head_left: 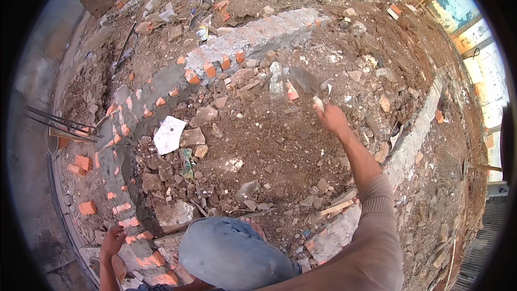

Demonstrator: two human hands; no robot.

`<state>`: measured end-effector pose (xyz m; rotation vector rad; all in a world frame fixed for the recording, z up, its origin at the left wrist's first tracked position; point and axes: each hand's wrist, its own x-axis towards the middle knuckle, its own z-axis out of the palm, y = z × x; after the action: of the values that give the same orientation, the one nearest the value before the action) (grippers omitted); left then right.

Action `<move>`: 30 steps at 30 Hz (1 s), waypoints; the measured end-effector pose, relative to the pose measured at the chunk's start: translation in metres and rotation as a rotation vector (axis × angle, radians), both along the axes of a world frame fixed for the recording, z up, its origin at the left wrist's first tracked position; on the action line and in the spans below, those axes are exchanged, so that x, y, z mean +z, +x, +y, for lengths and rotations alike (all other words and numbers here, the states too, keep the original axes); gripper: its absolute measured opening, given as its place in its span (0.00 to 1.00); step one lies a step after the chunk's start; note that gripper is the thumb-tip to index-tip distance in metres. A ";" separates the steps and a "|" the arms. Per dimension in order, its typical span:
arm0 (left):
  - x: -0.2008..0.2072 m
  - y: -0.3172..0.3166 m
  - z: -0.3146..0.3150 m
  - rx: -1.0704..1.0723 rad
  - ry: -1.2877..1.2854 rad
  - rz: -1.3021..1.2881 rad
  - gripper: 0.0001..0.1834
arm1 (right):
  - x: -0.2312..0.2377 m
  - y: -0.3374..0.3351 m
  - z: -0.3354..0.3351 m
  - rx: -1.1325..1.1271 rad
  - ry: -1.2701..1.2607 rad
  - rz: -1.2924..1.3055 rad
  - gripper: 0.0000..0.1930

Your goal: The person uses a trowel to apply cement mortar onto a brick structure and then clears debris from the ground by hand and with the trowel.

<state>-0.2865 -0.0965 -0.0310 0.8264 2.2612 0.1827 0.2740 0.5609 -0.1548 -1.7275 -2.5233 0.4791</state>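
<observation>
My right hand (333, 118) is stretched forward over the dirt, closed round the pale handle of a trowel (304, 80). The trowel's grey blade points away to the left and looks a little blurred. A low brick wall (116, 170) with grey mortar curves along the left side, orange brick ends showing through. Beside its near end is my left hand (112, 240), fingers loosely bent and apart, with nothing visible in them. Whether its fingertips touch the bricks I cannot tell.
Broken stones and soil fill the ground inside the wall. A white tile piece (169, 135) lies near the wall. Thin metal rods (59, 118) jut out at the left. Loose orange bricks (86, 208) lie outside the wall. Another low concrete strip (412, 140) runs along the right.
</observation>
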 end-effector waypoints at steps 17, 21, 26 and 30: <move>-0.031 0.022 0.063 -0.035 -0.077 -0.047 0.25 | -0.032 -0.094 -0.011 0.473 0.015 -0.148 0.28; -0.010 0.023 0.084 -0.148 -0.041 0.076 0.24 | -0.015 -0.147 -0.051 0.390 0.056 -0.002 0.24; -0.022 0.038 0.099 -0.168 0.078 0.060 0.24 | -0.055 -0.153 -0.003 0.028 -0.083 0.133 0.25; -0.013 0.033 0.065 -0.131 0.046 -0.008 0.24 | -0.052 -0.181 -0.099 0.253 -0.172 0.152 0.27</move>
<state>-0.2531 -0.0319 -0.0439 0.9924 2.1942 0.1773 0.0926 0.4623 -0.2072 -1.3600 -2.6677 0.8306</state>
